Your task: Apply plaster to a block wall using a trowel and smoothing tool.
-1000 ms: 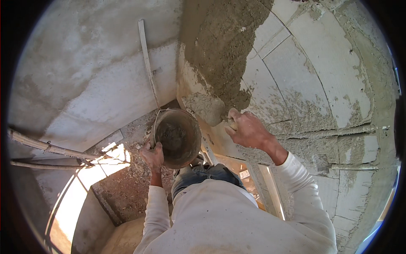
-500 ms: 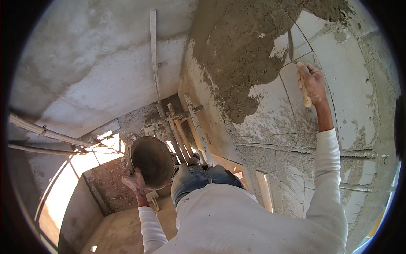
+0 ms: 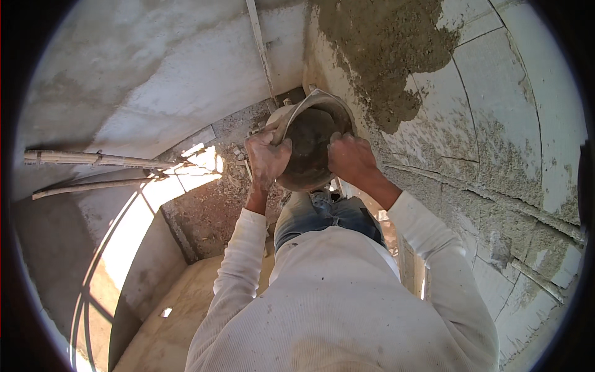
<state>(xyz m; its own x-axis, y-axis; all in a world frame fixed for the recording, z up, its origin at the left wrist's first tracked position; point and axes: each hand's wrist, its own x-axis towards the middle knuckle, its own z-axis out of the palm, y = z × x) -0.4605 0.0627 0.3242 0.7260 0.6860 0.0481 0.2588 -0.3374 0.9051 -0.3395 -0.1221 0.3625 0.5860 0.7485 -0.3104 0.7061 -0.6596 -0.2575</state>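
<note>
Two hands (image 3: 268, 156) (image 3: 353, 159), bucket (image 3: 306, 142) between them

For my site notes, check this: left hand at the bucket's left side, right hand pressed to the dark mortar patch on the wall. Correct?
Not quite: the head view shows the right hand at the right side of the bucket, not on the mortar patch. The left hand is indeed at the bucket's left side.

From afar, I'm seeing a bucket (image 3: 308, 146) sitting between left hand (image 3: 268, 156) and right hand (image 3: 353, 159), poles (image 3: 99, 159) extending leftward, mortar (image 3: 396, 56) clinging to the right wall (image 3: 499, 111).
</note>
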